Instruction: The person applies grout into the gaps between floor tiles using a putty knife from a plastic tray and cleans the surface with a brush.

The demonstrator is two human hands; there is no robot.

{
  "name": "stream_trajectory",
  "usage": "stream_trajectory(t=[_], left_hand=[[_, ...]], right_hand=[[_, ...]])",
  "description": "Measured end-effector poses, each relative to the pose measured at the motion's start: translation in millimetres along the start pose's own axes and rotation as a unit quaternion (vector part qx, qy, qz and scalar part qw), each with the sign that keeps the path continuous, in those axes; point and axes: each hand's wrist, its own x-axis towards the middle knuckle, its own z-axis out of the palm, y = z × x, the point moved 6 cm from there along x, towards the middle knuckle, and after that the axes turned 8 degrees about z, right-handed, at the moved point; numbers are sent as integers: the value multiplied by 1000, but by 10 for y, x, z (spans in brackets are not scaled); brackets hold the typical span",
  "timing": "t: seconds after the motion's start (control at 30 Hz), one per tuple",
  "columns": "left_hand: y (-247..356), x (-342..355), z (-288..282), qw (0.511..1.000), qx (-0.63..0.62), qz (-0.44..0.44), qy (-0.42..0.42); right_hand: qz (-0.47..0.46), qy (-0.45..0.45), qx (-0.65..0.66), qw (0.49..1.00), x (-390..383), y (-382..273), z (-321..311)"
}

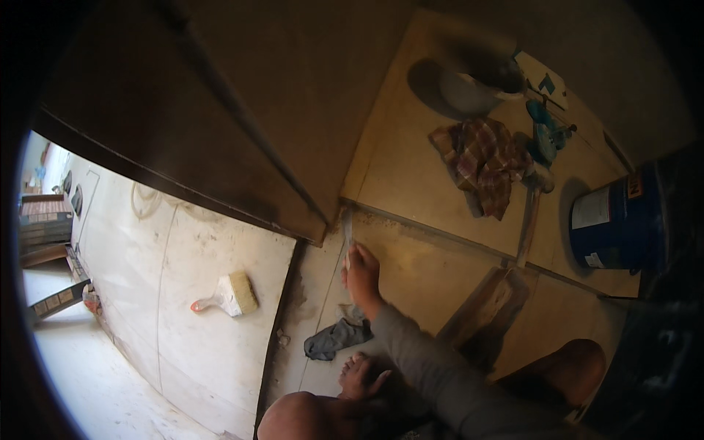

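Left hand (361, 375) resting low by knee, grip impossible to tell. Right hand (361, 273) closed around scraper (348, 233), blade pressed into floor tile (433, 271) joint. Grey rag (336, 337) just beside. Farther off, paintbrush (229, 295), blue bucket (612, 224). Risk: blade slipping from groove, gouging tile.

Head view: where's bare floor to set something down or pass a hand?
Free: the pale slab around the paintbrush, and the tile between the right hand and the checked cloth. Crowded: the top right, with a bowl, turquoise tool and blue bucket close together. A grey rag lies by the left hand, near the knees.
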Motion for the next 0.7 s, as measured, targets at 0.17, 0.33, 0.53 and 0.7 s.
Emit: stream_trajectory(t=[0.17,0.33,0.53,0.7], left_hand=[[50,114,21,1000,-1,24,-15],[-11,-3,-8,1000,-10,6,-12],[10,13,38,999,-41,19,0],[-58,-35,37,1000,-17,5,3]], right_hand=[[-44,7,-51,998,212,-30,91],[15,0,19,1000,49,15,63],[66,-32,-28,997,26,-2,142],[37,12,-7,999,-110,153,9]])
